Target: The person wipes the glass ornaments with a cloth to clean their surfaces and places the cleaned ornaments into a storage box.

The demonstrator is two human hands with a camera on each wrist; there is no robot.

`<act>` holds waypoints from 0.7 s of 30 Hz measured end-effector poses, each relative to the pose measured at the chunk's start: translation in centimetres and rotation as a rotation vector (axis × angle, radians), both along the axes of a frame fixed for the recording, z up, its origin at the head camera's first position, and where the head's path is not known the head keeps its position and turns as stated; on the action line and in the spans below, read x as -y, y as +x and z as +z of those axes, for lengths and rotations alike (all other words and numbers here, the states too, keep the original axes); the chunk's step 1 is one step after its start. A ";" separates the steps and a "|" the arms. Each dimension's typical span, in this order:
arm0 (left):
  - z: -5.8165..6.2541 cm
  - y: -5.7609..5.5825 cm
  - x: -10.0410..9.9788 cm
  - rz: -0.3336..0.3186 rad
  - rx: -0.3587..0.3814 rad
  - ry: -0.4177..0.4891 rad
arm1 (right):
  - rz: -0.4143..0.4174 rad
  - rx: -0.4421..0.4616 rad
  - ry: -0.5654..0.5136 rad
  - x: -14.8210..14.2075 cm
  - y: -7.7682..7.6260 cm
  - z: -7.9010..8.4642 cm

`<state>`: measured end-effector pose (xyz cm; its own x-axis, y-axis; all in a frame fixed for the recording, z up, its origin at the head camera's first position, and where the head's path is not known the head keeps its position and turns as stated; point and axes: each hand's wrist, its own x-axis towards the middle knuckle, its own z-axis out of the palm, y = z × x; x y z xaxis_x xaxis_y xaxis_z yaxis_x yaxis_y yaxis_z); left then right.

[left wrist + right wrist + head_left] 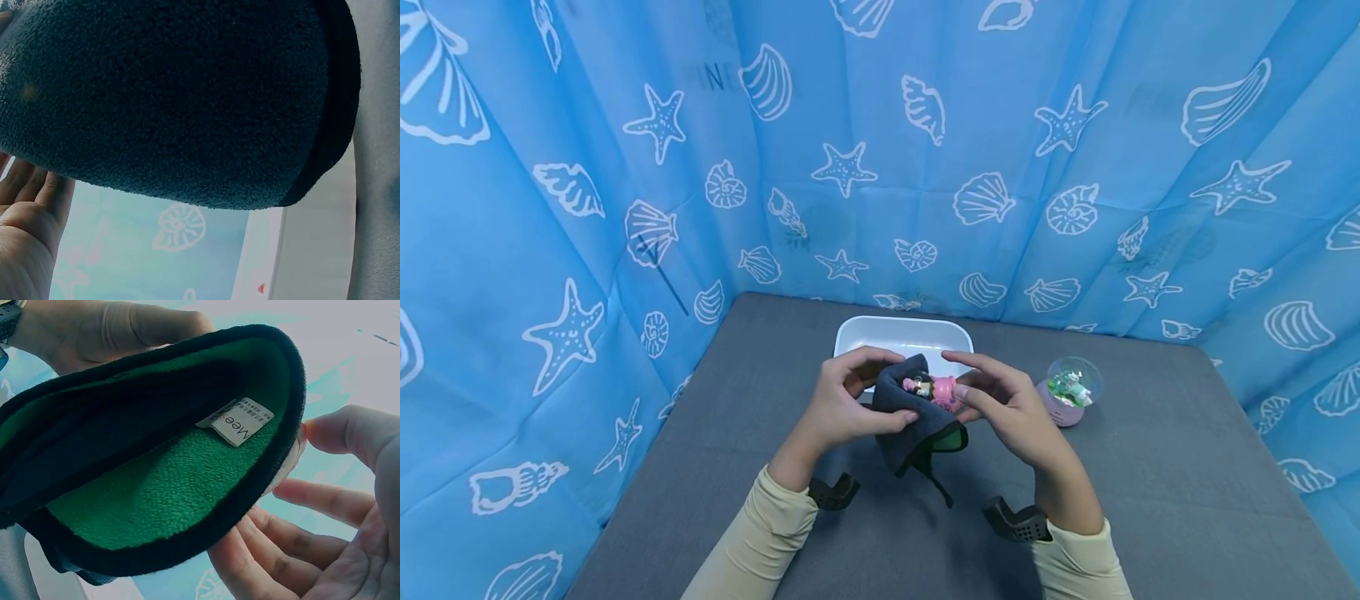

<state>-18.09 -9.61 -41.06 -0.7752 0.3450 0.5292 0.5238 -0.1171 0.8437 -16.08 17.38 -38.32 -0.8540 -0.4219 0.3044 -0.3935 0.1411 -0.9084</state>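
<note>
With left fingers [867, 358] gripping the dark-grey, green-backed terry cloth [901, 443] and right fingers [985, 365] pinching the small pink plastic-looking figurine [943, 389], wiping should probably go gently around raised details.

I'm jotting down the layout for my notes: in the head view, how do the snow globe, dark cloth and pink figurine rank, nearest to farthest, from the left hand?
1. Dark cloth: gripped by the left hand.
2. Pink figurine: just right of that hand, held by the right hand.
3. Snow globe: farthest right, beyond the right hand.
</note>
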 end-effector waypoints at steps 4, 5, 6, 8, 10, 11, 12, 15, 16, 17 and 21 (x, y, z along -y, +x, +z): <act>0.0 0.1 0.0 0.002 -0.002 -0.008 | 0.006 0.015 -0.006 0.0 0.0 0.0; 0.0 0.1 0.0 0.003 -0.003 -0.010 | 0.007 0.018 -0.007 0.0 0.0 0.0; 0.0 0.1 0.0 0.006 -0.003 -0.011 | 0.005 0.019 -0.006 0.0 0.0 0.0; 0.1 0.1 0.1 0.013 -0.005 -0.013 | 0.003 0.022 -0.004 0.1 0.0 0.0; 0.1 0.1 0.1 0.019 -0.006 -0.011 | 0.004 0.025 0.004 0.1 0.0 0.1; 0.2 0.1 0.1 0.020 -0.008 -0.010 | 0.002 0.027 0.009 0.1 0.0 0.0; 0.2 0.1 0.1 0.023 -0.009 -0.008 | 0.002 0.028 0.013 0.1 0.0 0.0; 0.2 0.1 0.2 0.024 -0.013 -0.003 | 0.002 0.033 0.022 0.1 0.0 0.0; 0.2 0.1 0.2 0.024 -0.015 -0.002 | 0.001 0.034 0.021 0.1 0.0 0.0; 0.2 0.1 0.2 0.024 -0.015 -0.002 | 0.001 0.033 0.021 0.1 0.0 -0.1; 0.1 0.0 0.2 0.023 -0.018 0.002 | 0.011 0.023 0.016 0.1 0.0 -0.1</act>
